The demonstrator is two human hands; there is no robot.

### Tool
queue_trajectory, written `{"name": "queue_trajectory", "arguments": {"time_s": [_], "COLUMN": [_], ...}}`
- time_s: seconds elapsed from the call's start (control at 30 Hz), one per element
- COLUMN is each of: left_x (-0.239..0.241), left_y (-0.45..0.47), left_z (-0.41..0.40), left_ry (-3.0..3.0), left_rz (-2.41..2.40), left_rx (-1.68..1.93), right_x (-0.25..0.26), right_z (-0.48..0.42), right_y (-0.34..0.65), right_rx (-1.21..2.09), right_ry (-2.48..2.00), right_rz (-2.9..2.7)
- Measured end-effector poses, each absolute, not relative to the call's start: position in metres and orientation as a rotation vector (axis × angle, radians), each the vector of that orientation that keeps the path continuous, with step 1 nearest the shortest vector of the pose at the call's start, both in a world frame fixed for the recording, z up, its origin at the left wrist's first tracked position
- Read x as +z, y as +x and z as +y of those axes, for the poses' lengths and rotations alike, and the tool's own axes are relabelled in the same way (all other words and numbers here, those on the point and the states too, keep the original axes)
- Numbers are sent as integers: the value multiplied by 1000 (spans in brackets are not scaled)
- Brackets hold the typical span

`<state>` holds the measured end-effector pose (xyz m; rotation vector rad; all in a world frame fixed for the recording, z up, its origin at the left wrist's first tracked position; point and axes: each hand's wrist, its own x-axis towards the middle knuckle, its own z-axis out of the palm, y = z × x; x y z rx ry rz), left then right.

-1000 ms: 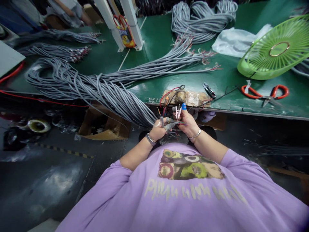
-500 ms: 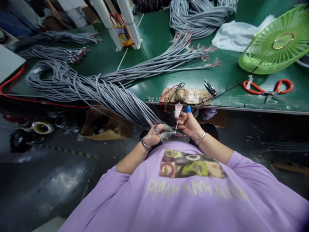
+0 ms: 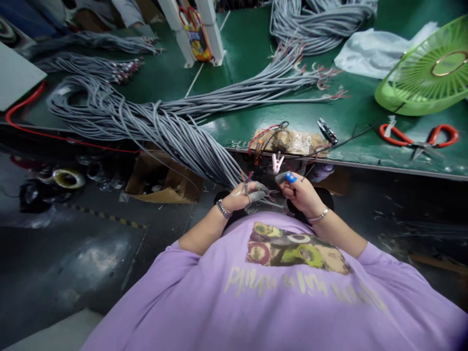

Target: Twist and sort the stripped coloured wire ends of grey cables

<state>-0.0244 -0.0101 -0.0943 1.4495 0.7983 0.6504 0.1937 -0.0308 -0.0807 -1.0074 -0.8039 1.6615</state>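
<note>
My left hand (image 3: 245, 196), with grey finger covers on its fingertips, is closed around the end of a grey cable near the bundle's edge. Thin wires (image 3: 271, 193) show just beyond its fingertips. Close by on the right, my right hand (image 3: 300, 194) has its thumb and forefinger pressed together; a blue cover wraps the thumb and a grey one the forefinger. What sits in that pinch is too small to make out. A pale pink clip (image 3: 278, 163) stands at the bench edge just above my right fingertips, apart from them. The grey cable bundle (image 3: 183, 139) hangs over the edge toward my left hand.
On the green bench (image 3: 226, 126) lie a taped board (image 3: 290, 141) with wires, small cutters (image 3: 327, 131), red-handled pliers (image 3: 419, 139) and more cables (image 3: 321, 24). A green fan (image 3: 424, 73) stands right. A cardboard box (image 3: 164, 178) sits below. Across the bench, a person's sleeve (image 3: 127, 12) shows.
My right hand has dropped away from the pink clip, and its thumb has bent down onto the forefinger. The pale strand below the clip no longer shows. The view has shifted slightly.
</note>
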Motion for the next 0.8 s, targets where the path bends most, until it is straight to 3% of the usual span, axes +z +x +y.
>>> {"name": "queue_trajectory", "arguments": {"time_s": [0.17, 0.43, 0.8], "left_x": [-100, -95, -84], "left_y": [-20, -22, -16], "left_z": [-5, -15, -40], "left_ry": [1699, 1860, 1771], "left_rz": [877, 979, 1161], "left_rx": [511, 407, 1160], "right_x": [-62, -53, -59], "right_z": [-46, -43, -35], "right_y": [193, 185, 190], "right_rx": [1405, 1295, 1350], "right_ry": [-1047, -1092, -1189], "right_rz": [-1167, -1157, -1073]}}
